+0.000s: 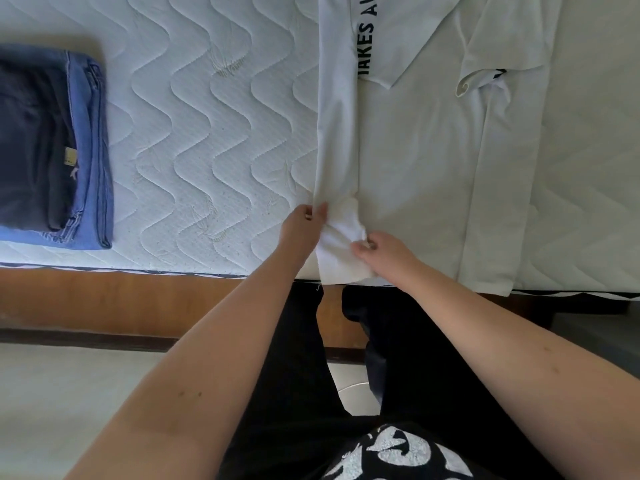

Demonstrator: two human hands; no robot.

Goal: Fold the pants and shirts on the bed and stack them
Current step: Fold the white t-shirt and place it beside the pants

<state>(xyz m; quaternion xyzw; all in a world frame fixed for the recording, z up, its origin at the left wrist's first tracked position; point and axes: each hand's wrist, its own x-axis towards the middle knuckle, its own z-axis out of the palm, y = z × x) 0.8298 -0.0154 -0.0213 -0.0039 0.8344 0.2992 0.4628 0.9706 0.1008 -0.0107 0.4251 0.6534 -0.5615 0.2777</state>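
The left hand (304, 221) and right hand (381, 249) each pinch the near hem of the white shirt (415, 161), fingers clamped on a bunched corner just where the shirt meets the near edge of the mattress (207, 133). The shirt lies lengthwise away from that edge, one side strip already turned over onto it, dark lettering showing. Well left of the shirt sit the folded pants (52, 150), dark on blue denim. By my reading, pants are done; this shirt is mid-fold and not yet stacked.

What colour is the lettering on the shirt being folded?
Dark navy or black on the white shirt; lettering shows in the head view.
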